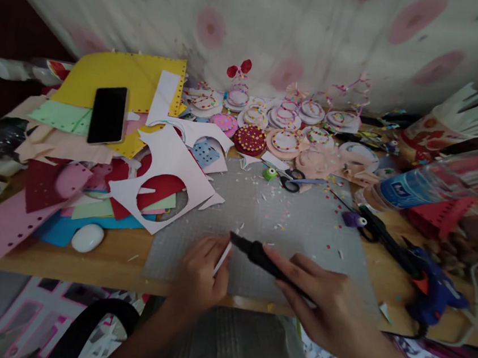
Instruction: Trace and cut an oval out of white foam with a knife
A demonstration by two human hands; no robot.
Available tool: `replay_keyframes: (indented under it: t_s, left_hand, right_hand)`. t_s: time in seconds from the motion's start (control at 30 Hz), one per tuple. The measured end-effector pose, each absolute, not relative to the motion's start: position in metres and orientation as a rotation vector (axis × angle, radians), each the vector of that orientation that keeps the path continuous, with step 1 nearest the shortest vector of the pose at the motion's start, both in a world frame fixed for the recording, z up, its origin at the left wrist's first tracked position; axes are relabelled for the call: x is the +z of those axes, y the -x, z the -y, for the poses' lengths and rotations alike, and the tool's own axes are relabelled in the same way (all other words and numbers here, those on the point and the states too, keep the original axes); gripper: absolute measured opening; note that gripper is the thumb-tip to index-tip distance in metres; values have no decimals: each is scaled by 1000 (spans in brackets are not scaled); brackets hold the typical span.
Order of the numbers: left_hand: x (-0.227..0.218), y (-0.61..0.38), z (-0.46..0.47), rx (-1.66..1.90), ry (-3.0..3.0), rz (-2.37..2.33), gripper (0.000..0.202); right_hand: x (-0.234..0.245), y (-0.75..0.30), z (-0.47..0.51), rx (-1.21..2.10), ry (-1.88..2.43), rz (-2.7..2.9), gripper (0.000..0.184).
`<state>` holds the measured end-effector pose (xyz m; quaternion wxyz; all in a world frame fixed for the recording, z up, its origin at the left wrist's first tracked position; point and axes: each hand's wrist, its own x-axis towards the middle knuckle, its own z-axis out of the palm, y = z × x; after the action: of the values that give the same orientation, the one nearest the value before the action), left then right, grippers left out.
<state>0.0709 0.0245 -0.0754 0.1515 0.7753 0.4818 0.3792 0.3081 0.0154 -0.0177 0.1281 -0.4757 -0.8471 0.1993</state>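
My left hand (pixel 203 267) is closed around a thin white stick (pixel 222 258), held at a slant above the near edge of a grey cutting mat (pixel 302 231). In my right hand (pixel 320 298) is a black utility knife (pixel 265 258). Its blade points left and reaches the upper end of the stick; I cannot tell whether they touch. Small white and coloured scraps are scattered over the mat. Farther back on it lie black-handled scissors (pixel 291 181) beside a small green bead-like figure (pixel 270 174).
Cut paper and felt sheets (pixel 183 219) pile up on the left, with a phone (pixel 108 115) on top and a white oval object (pixel 87 238) in front. Small beaded hats (pixel 249 139) line the back. At right are a plastic bottle (pixel 409 188), a stick-filled cup (pixel 432 131) and a blue glue gun (pixel 434 291).
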Motion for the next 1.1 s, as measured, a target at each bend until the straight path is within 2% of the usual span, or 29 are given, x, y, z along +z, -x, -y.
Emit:
replay_keyframes:
  t_s: [0.17,0.37,0.53,0.77,0.97,1.03,1.1]
  left_hand:
    - [-75,-69,-26,1077,-2214,-1347,38]
    - [-81,-66,-17,1074,-2248,-1341,46]
    - [-83,-64,-19,1078,-2252,-1343,42]
    - [-81,-63,-21,1035,-2263,-1318,45]
    - [-86,-60,-18,1125,-2271,-1275,47]
    - [-86,-60,-16,1173,-2200,-1293,44]
    - [-82,-63,-16,1220,-1980,-1398,29]
  right_hand:
    - [-5,-294,-11,612,1281,2543,49]
    - [-22,-315,-25,295,1551,2465,44]
    - [-9,-307,-15,644,1340,2476,48]
    - [-2,-292,-8,702,1326,2471,50]
    - [-33,-321,-25,304,1685,2383,46]
    - [-39,-326,-29,393,1711,2278,46]
    - [-40,-320,-30,597,1607,2125,45]
